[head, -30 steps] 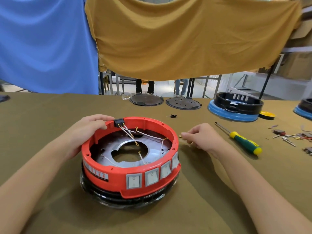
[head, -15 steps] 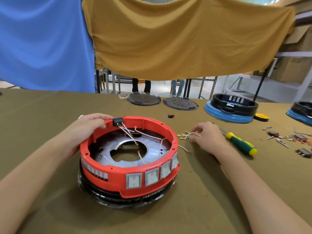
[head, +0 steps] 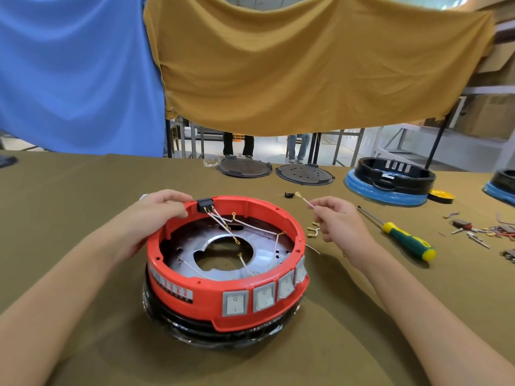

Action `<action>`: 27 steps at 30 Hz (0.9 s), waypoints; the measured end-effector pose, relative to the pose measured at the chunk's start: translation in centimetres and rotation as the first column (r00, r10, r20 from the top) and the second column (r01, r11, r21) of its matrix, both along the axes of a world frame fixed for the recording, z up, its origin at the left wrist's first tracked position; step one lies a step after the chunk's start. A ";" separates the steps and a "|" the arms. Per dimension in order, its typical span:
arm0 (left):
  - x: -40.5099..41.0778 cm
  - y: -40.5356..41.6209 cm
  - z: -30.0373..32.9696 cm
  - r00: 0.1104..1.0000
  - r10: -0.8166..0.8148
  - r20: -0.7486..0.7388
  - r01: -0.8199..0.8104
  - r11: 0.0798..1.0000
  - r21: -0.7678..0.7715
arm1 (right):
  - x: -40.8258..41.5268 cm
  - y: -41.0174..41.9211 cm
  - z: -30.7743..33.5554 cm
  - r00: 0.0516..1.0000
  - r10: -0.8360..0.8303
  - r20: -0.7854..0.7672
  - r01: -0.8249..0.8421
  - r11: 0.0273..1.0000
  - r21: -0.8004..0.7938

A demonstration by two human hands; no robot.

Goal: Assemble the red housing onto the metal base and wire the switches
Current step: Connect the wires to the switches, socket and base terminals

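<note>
On the olive table (head: 83, 196), the left hand (head: 156, 215) grips the red housing (head: 211, 299) rim; the right hand (head: 338, 221) pinches a white wire (head: 305, 200) between fingertips, raised beside the housing.

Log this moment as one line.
left hand steadies red housing rim | right hand holds wire | screwdriver on table

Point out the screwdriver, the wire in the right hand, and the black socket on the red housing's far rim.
Screwdriver (head: 407, 240): head view, on its green handle.
Wire (head: 306, 201): head view, mid-length, above the right hand's fingertips.
Black socket (head: 205, 204): head view, on its black body, at the rim.
</note>
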State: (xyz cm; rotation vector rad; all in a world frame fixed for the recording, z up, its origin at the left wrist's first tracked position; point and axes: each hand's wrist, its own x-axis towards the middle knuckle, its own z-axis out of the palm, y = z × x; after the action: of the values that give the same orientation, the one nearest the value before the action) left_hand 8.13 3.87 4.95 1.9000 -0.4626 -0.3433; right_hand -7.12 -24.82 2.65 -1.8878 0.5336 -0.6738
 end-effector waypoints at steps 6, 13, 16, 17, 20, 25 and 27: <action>-0.3 0.4 0.5 0.999 -0.031 0.034 0.025 0.986 0.165 | -0.5 0.7 0.5 0.978 0.193 0.079 -0.208 0.937 0.282; -0.1 0.1 0.0 0.996 0.068 0.064 -0.066 0.997 -0.031 | -0.4 2.0 1.1 0.943 0.280 0.181 -0.332 0.829 0.449; 0.1 0.1 0.1 0.999 0.035 0.023 -0.033 0.997 -0.069 | -0.5 2.0 1.3 0.938 0.279 0.205 -0.345 0.805 0.482; 0.2 0.3 0.3 1.000 0.005 -0.008 -0.006 0.997 -0.072 | -0.5 2.0 1.3 0.935 0.288 0.206 -0.354 0.799 0.486; 0.2 0.9 0.7 0.996 -0.082 -0.033 0.083 0.996 0.032 | -0.9 2.0 1.6 0.914 0.344 0.214 -0.405 0.794 0.454; -0.3 1.0 0.9 0.994 -0.107 0.017 0.103 0.984 0.144 | -1.6 2.5 2.3 0.860 0.442 0.256 -0.500 0.829 0.248; -0.3 1.0 1.0 0.995 -0.096 0.040 0.092 0.991 0.096 | -1.8 2.9 2.6 0.860 0.436 0.264 -0.487 0.855 0.176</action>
State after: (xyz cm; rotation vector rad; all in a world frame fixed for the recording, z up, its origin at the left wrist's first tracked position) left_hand 7.79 4.83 5.99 1.9850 -0.5759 -0.3908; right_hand -8.91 -21.97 5.26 -1.6048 0.0035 -0.4574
